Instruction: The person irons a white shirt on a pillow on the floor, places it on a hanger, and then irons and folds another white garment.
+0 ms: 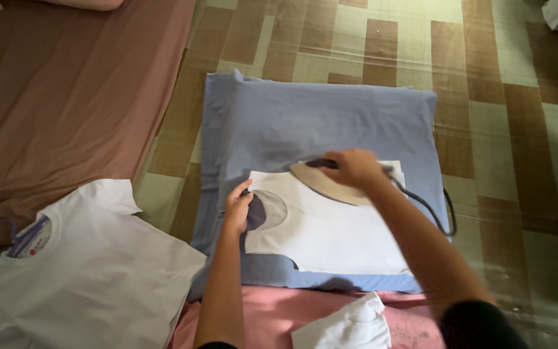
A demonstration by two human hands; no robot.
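Note:
A white folded garment (330, 226) lies flat on a blue-grey pillow (292, 123) on the floor. My right hand (353, 168) grips the handle of a clothes iron (321, 182), whose beige soleplate rests on the garment's far edge. My left hand (237, 208) presses down on the garment's left edge, beside its neck opening. A dark cord (431, 210) runs from the iron to the right, over the pillow's edge.
A white T-shirt (85, 271) lies spread out at the lower left, partly on a brown sheet (53, 90). A pink cloth (272, 317) with another folded white piece (347, 326) sits in front of the pillow. Patterned brown and green flooring (498, 129) surrounds it.

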